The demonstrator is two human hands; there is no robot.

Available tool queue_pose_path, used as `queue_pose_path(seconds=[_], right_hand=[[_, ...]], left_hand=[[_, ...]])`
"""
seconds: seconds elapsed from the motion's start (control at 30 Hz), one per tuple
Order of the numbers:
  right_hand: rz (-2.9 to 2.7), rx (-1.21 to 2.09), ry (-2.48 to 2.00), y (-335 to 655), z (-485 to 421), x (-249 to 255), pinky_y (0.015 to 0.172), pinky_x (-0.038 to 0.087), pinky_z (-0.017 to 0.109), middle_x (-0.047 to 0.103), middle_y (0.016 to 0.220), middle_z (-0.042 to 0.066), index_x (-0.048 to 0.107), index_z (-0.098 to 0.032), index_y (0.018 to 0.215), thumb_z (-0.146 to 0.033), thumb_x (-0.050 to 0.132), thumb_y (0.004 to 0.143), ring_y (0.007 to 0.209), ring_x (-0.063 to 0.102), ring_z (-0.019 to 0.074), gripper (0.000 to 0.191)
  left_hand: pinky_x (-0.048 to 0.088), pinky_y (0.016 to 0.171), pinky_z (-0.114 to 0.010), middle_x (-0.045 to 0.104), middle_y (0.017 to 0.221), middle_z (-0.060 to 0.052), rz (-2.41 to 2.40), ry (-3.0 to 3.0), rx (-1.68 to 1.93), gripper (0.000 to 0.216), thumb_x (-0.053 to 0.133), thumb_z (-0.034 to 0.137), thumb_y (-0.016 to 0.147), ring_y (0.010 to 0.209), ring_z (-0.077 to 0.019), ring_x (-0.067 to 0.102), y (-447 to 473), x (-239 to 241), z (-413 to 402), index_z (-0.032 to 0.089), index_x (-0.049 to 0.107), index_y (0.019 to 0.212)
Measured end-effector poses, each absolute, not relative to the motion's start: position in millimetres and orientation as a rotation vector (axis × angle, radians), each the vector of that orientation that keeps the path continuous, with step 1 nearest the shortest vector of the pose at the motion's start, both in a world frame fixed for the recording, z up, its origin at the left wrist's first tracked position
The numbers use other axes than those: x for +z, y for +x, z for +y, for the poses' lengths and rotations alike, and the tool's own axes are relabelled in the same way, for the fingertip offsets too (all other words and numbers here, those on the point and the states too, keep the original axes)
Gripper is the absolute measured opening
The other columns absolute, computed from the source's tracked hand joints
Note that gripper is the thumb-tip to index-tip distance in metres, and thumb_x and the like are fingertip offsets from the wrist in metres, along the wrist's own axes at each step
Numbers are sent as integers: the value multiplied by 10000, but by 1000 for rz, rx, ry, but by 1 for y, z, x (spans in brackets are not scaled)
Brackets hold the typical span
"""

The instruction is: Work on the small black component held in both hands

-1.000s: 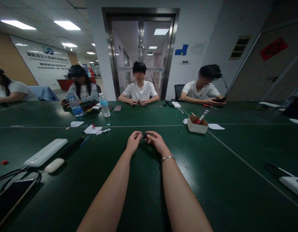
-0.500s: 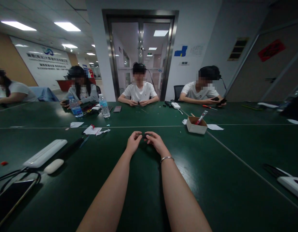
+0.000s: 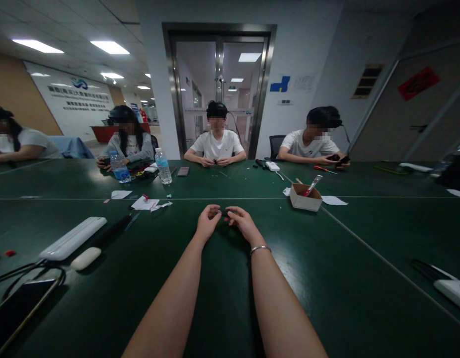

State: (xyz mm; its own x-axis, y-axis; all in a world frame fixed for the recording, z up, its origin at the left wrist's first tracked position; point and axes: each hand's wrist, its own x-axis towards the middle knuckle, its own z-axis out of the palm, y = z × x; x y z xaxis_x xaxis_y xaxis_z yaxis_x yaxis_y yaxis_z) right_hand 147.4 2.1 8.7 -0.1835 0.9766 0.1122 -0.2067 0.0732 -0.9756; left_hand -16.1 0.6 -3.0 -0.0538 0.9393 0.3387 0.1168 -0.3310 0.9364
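Note:
Both my forearms reach out over a dark green table point(image 3: 327, 278). My left hand point(image 3: 206, 223) and my right hand point(image 3: 242, 222) meet just above the tabletop, fingers curled toward each other. Between the fingertips sits a small dark object point(image 3: 224, 213), pinched from both sides; it is too small to name. A thin silver bracelet point(image 3: 260, 248) circles my right wrist.
A small cardboard box point(image 3: 305, 198) with a red-handled tool stands at the right. Paper scraps point(image 3: 145, 203), a white case point(image 3: 73, 237), a white oval piece point(image 3: 85, 258), cables and a phone point(image 3: 17, 312) lie at the left. Two water bottles point(image 3: 163, 166) and several seated people line the far side.
My hands stay together on the small object, with only slight finger movement. The view has tilted up a little, so everything sits lower in the frame.

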Motion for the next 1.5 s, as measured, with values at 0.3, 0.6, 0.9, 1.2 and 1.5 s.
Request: queue_pose_path(seconds=[0.3,0.6,0.9,1.2,1.5], right_hand=[[-1253,1372,-898,147,5,6,574,429,245,697,677,13,682,-185,983,-359,764,639,561,578,115,393],[-1243,1371,-891,147,5,5,568,446,262,697,690,16,688,-200,972,-357,763,639,568,591,128,375],[-1248,1378,-870,147,3,8,587,454,265,690,707,15,689,-207,970,-361,765,639,618,615,142,373],[-1241,1367,-874,147,5,5,573,450,263,690,687,9,692,-212,971,-342,762,636,583,599,133,366],[-1243,1368,-866,146,5,4,583,453,266,685,694,7,690,-220,967,-352,766,634,605,606,141,366]], left_hand=[[413,550,-222,609,682,1,1207,1411,1376,281,540,370,829,570,-107,543,-13,-6,4,164,621,1002],[421,562,-221,596,712,-3,1200,1411,1378,234,526,271,798,598,-111,537,-14,1,-1,173,624,986],[452,619,-249,614,762,-21,1215,1414,1373,244,544,280,777,676,-139,574,-13,4,-4,175,623,984],[457,624,-250,615,744,-17,1203,1388,1369,238,543,297,784,661,-135,575,-13,4,-3,173,623,970],[462,628,-249,616,749,-21,1188,1390,1366,235,551,280,781,663,-133,577,-13,4,-3,169,620,976]])
